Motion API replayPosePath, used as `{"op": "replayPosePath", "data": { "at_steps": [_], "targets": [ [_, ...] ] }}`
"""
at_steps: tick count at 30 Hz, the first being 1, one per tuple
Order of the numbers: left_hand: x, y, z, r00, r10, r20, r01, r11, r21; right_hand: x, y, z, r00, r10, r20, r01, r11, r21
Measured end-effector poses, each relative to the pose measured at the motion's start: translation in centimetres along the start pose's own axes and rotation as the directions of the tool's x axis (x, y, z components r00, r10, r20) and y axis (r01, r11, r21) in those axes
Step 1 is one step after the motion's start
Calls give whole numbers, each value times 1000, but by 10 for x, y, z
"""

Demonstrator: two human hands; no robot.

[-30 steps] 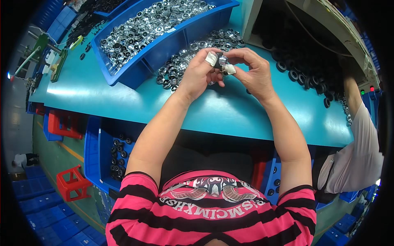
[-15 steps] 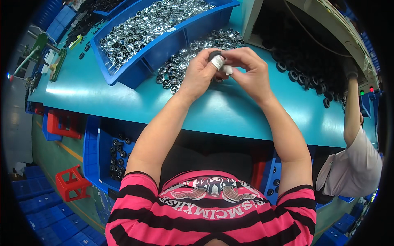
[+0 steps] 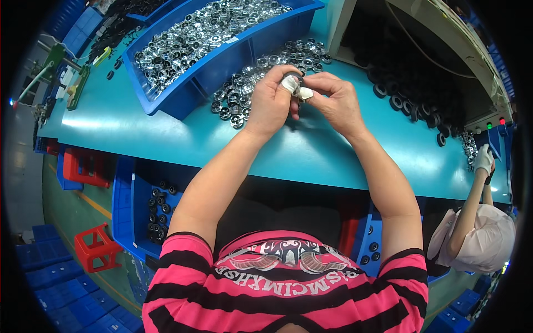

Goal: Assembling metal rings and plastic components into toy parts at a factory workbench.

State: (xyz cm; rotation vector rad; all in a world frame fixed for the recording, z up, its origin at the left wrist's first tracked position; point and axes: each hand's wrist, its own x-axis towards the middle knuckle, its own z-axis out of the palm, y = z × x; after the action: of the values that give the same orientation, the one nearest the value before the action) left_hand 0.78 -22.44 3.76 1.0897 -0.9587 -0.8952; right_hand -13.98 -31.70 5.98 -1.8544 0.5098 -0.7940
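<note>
- Black ring: piece being worked, raised over the teal table between both hands, near the hub pile. Hub inside it or not: can't tell, fingers cover most of it.
- This piece: part-way, my read. In hand, not set down.
- Done, going by looks: dark wheels in the left bin under the table, a few more under the right side.
- Remaining: plenty, I'd say. Tub heaped with clear/silver hubs, more loose just beside it, ring pile over to the right.
- Left hand: curled, closed on the ring, taped thumb pressing its near side.
- Right hand: thumb and forefinger nearly together, tips at the ring, thumb taped too. Gripping or only pushing: can't tell.
</note>
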Motion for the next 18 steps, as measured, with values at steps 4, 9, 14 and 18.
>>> {"op": "replayPosePath", "data": {
  "at_steps": [4,9,14,18],
  "targets": [
    [1,4,3,999,-3,41,4,1000,-20,3,1,-3,996,88,-23,-85,990,114],
    [2,8,2,999,-52,10,52,998,20,1,1,-5,999,32,21,-33,997,66],
    [0,5,-6,999,-40,-17,40,999,34,-5,-11,5,999,-26,36,26,1000,-7],
    [2,17,-2,989,-149,11,150,984,-97,1,2,-2,1000,6,9,-6,1000,14]
  ]
}}
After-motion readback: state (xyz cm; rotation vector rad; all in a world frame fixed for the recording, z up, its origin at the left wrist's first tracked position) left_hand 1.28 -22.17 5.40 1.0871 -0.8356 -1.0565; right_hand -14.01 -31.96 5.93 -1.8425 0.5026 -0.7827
